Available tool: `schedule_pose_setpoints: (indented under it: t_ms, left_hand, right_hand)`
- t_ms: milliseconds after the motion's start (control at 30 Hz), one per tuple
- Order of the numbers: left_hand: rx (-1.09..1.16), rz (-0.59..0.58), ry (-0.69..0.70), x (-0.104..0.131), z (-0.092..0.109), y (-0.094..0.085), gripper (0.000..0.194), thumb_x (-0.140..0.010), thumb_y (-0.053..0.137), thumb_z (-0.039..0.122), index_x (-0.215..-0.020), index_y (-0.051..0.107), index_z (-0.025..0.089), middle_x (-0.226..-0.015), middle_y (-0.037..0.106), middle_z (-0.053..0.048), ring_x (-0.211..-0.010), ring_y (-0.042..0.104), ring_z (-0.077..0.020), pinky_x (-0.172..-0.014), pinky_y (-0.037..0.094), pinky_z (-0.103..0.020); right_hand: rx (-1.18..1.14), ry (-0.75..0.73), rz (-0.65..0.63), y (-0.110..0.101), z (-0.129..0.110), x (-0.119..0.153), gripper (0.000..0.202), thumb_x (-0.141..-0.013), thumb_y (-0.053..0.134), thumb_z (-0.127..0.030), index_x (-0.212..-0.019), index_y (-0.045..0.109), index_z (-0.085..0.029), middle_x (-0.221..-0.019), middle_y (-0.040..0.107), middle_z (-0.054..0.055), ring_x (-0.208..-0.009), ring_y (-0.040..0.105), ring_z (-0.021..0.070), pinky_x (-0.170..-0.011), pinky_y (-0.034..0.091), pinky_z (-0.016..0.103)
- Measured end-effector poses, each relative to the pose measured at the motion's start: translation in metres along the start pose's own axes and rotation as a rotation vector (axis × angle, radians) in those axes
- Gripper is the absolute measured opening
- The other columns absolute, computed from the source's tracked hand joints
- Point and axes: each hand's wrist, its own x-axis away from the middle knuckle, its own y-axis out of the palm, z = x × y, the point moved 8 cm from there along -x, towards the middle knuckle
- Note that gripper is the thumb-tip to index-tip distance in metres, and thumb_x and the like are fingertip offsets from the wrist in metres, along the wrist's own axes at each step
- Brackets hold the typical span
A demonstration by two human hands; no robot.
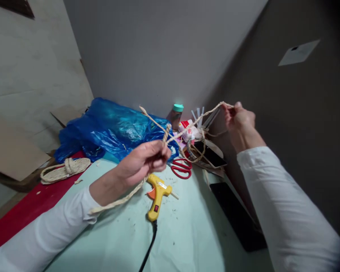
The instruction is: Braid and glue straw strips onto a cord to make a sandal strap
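Observation:
My left hand [147, 160] pinches a pale twisted cord [198, 120] near the middle of the view. A short thicker twisted end stands up from those fingers, and another length hangs back below the hand toward the left cuff. My right hand [239, 119] is raised at the right, its thumb and fingers closed on the same cord. Between the hands the cord runs stretched, with a loose loop hanging behind it. On the pale green table cover [187, 230], a yellow glue gun [158, 196] lies below my left hand, with red-handled scissors [181, 169] just behind it.
A blue plastic bag [113, 126] fills the back left. In front of it lies a woven sandal [66, 170]. A jar with a green lid [178, 108], clear sticks and a phone [209, 154] stand or lie at the back. A long black object [238, 217] lies at the right.

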Motion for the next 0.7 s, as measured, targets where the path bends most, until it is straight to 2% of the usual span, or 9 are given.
schedule_pose_setpoints:
  t_ms: [67,133,200,233,300,333,400,500,700]
  left_hand:
    - [0.065,0.123,0.136,-0.001,0.023,-0.014,0.028,-0.095,0.051,0.019,-0.07,0.058,0.011,-0.067,0.053,0.0,-0.043,0.033,-0.0023,-0.038,0.03,-0.012]
    - [0.122,0.209,0.229,-0.001,0.038,-0.025,0.032,-0.098,0.044,0.017,-0.07,0.057,0.011,-0.067,0.052,0.0,-0.042,0.028,-0.0022,-0.036,0.027,-0.012]
    - [0.154,0.268,0.283,-0.001,0.044,-0.034,0.034,-0.1,0.039,0.017,-0.07,0.055,0.011,-0.069,0.052,0.0,-0.041,0.026,-0.0021,-0.036,0.026,-0.012]
    - [0.161,0.291,0.305,-0.001,0.045,-0.037,0.035,-0.1,0.039,0.017,-0.07,0.054,0.011,-0.069,0.052,0.0,-0.041,0.025,-0.0021,-0.036,0.025,-0.012]
    - [0.163,0.33,0.347,-0.001,0.046,-0.043,0.034,-0.101,0.039,0.018,-0.071,0.054,0.012,-0.068,0.051,0.001,-0.041,0.025,-0.002,-0.036,0.024,-0.012]
    - [0.162,0.347,0.367,-0.001,0.047,-0.045,0.033,-0.1,0.041,0.019,-0.071,0.054,0.012,-0.068,0.051,0.001,-0.041,0.025,-0.0018,-0.036,0.023,-0.012]
    - [0.157,0.371,0.396,0.0,0.049,-0.048,0.031,-0.1,0.043,0.02,-0.071,0.053,0.013,-0.067,0.051,0.001,-0.041,0.026,-0.0017,-0.036,0.023,-0.012]
    - [0.161,0.378,0.418,0.003,0.054,-0.05,0.031,-0.099,0.045,0.021,-0.071,0.053,0.014,-0.066,0.05,0.002,-0.041,0.028,-0.0018,-0.036,0.024,-0.012]
    - [0.156,0.367,0.444,0.004,0.059,-0.05,0.036,-0.102,0.037,0.022,-0.07,0.051,0.014,-0.066,0.048,0.003,-0.041,0.026,-0.0017,-0.037,0.022,-0.012]
  right_hand:
    - [0.062,0.136,-0.021,-0.004,0.014,0.024,0.042,-0.099,0.027,-0.005,-0.071,0.055,-0.016,-0.055,0.061,0.0,-0.056,0.062,0.0067,-0.06,0.054,0.015]
    - [0.126,0.305,-0.146,0.007,0.036,0.07,0.028,-0.09,0.043,0.001,-0.074,0.062,-0.012,-0.068,0.071,0.009,-0.061,0.066,0.0107,-0.057,0.054,0.018]
    - [0.172,0.484,-0.334,0.026,0.059,0.134,0.007,-0.081,0.062,-0.004,-0.082,0.068,-0.009,-0.082,0.075,0.015,-0.067,0.07,0.0162,-0.06,0.057,0.024]
    - [0.192,0.592,-0.501,0.041,0.07,0.172,0.007,-0.083,0.067,-0.016,-0.088,0.069,-0.012,-0.09,0.075,0.014,-0.074,0.071,0.0179,-0.065,0.057,0.026]
    - [0.204,0.741,-0.796,0.069,0.081,0.243,0.021,-0.085,0.068,-0.034,-0.097,0.068,-0.016,-0.1,0.074,0.012,-0.084,0.07,0.0184,-0.072,0.056,0.028]
    - [0.201,0.796,-0.899,0.08,0.084,0.272,0.024,-0.086,0.068,-0.037,-0.099,0.068,-0.017,-0.102,0.074,0.011,-0.087,0.07,0.0179,-0.073,0.055,0.028]
    - [0.178,0.858,-1.0,0.096,0.087,0.309,0.025,-0.083,0.071,-0.036,-0.099,0.067,-0.018,-0.101,0.073,0.009,-0.084,0.067,0.016,-0.07,0.053,0.025]
    - [0.098,0.908,-0.985,0.11,0.092,0.328,0.02,-0.081,0.071,-0.034,-0.091,0.067,-0.017,-0.095,0.072,0.006,-0.078,0.064,0.013,-0.064,0.048,0.021]
    - [-0.11,0.999,-0.847,0.115,0.098,0.332,0.017,-0.081,0.072,-0.029,-0.088,0.063,-0.016,-0.095,0.071,0.006,-0.078,0.061,0.0116,-0.066,0.046,0.019]
